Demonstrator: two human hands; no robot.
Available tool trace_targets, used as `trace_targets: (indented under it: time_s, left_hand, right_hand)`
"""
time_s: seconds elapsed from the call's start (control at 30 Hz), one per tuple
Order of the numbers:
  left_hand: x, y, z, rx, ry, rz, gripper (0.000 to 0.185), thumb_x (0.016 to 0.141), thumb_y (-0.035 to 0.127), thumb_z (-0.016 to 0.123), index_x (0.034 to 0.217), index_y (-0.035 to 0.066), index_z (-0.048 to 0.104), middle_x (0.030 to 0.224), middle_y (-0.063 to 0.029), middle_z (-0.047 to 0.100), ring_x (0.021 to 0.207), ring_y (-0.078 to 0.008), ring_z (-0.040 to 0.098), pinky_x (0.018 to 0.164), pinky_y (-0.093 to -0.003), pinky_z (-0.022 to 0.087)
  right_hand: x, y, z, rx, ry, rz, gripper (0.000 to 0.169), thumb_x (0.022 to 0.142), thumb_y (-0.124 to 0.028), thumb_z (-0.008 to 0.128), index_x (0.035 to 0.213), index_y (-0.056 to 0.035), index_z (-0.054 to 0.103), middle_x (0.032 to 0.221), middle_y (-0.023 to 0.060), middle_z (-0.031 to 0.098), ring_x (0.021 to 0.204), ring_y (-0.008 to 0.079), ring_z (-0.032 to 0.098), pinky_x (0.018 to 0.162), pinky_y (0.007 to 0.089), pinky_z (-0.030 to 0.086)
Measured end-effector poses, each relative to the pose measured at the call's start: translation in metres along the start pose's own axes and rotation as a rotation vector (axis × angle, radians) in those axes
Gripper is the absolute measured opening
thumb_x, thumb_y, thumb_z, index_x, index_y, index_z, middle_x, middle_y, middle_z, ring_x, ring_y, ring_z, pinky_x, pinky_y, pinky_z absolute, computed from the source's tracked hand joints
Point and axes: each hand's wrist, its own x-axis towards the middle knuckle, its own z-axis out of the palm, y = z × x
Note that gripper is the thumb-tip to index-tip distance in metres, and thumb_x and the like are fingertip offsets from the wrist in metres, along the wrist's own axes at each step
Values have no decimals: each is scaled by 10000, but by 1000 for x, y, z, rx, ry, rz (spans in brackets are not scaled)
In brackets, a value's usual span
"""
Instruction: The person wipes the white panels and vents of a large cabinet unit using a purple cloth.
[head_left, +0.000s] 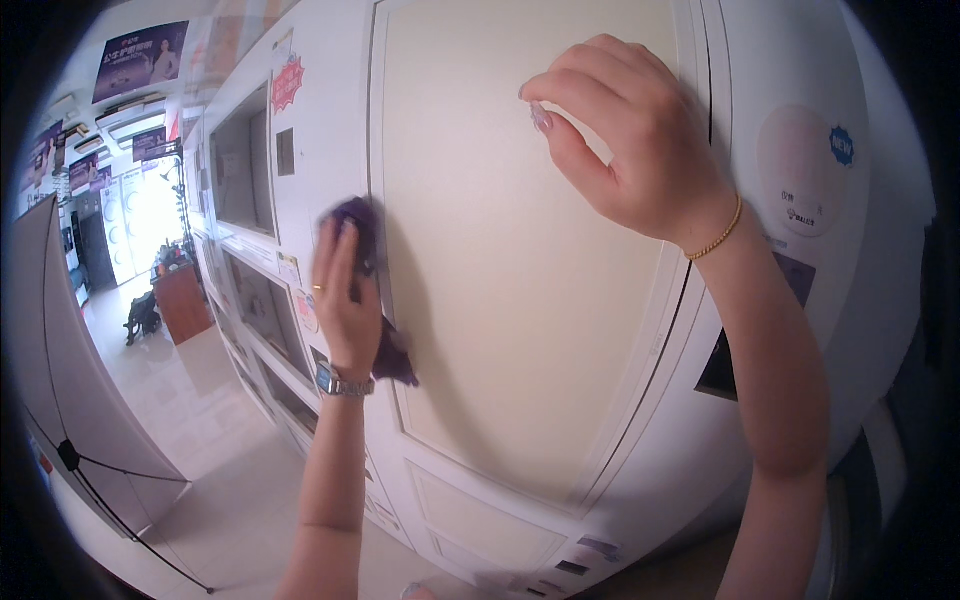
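Observation:
My left hand (346, 289), with a ring and a metal wristwatch, presses a dark purple cloth (394, 356) against the white frame left of a large cream panel (517, 247). The cloth hangs down past the fingers; hand and cloth are slightly blurred. Over the upper right part of the panel is my right hand (619, 131), wearing a beaded gold bracelet (716, 234). Its fingers are curled, thumb tip near the index fingertip, with nothing visible between them. Whether it touches the panel I cannot tell.
Recessed display boxes (244, 169) and stickers line the white wall on the left. A banner stand (82, 360) with thin black legs stands at the far left. Beyond it are a brown wooden counter (181, 304) and a dark chair. Below the cream panel sits a smaller panel (487, 525).

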Motion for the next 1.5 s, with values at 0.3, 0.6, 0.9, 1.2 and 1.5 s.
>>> trace_targets:
  time_s: [0.3,0.6,0.9,1.2,1.5]
  left_hand:
    - [-36,26,12,-311,-202,-48,671,773,-150,377,1434,-37,355,1452,-261,403,1339,-392,414,1103,-414,361]
    - [-60,89,-4,-435,-516,517,552,753,50,597,1302,104,568,1388,-98,531,1221,-320,534,1042,-511,417]
    - [-33,24,10,-204,-274,106,609,743,-100,499,1344,-4,508,1382,-215,495,1317,-372,440,1114,-463,339]
    - [-9,17,20,-288,-192,-155,572,820,-93,413,1392,-62,404,1438,-259,421,1363,-380,379,1131,-403,311]
    - [10,56,24,-327,-302,592,506,687,-62,617,1178,60,638,1273,-160,562,1191,-391,536,1015,-500,447]
  right_hand:
    - [1,-3,0,-28,-27,-7,154,751,10,601,894,-36,632,818,83,609,774,256,588,724,354,466]
    - [-3,-1,2,-25,-35,-8,145,756,7,603,893,-36,627,809,86,606,768,263,585,721,357,461]
    - [-3,0,6,5,3,1,107,762,-20,607,864,-53,617,784,70,600,755,250,580,717,361,456]
    - [-4,1,7,-15,6,12,45,756,-68,619,791,-81,592,758,47,596,759,233,585,728,373,457]
    - [-5,4,8,-34,-2,-20,74,762,-70,623,834,-81,610,772,50,598,759,239,585,734,368,462]
